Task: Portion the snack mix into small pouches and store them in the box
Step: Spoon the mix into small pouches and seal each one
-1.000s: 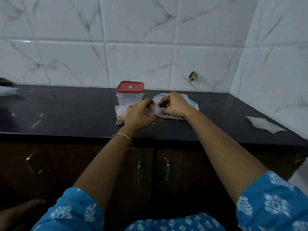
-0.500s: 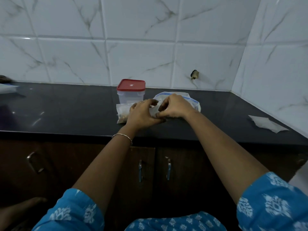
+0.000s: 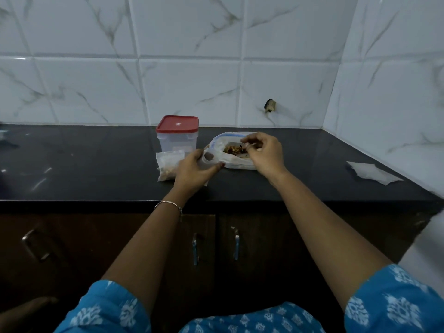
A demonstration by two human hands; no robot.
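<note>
A clear plastic box with a red lid [image 3: 177,137] stands on the black counter [image 3: 96,164]. In front of it lies a small filled pouch [image 3: 168,164] with snack mix at its bottom. My left hand [image 3: 194,171] grips an open small clear pouch [image 3: 208,159]. To its right lies a large blue-edged bag [image 3: 236,162], open, with brown snack mix [image 3: 232,149] showing inside. My right hand [image 3: 264,155] is over that bag's mouth, fingers curled and pinching something thin and pale that I cannot identify.
A flat white plastic sheet [image 3: 372,174] lies at the counter's right end near the tiled corner wall. Cabinet doors with handles [image 3: 195,248] sit below the counter edge. A dark object is at the far left edge [image 3: 3,138].
My hands, which were together working on one pouch, have separated. The right hand moved to the big bag's mouth, and the snack mix inside is now visible.
</note>
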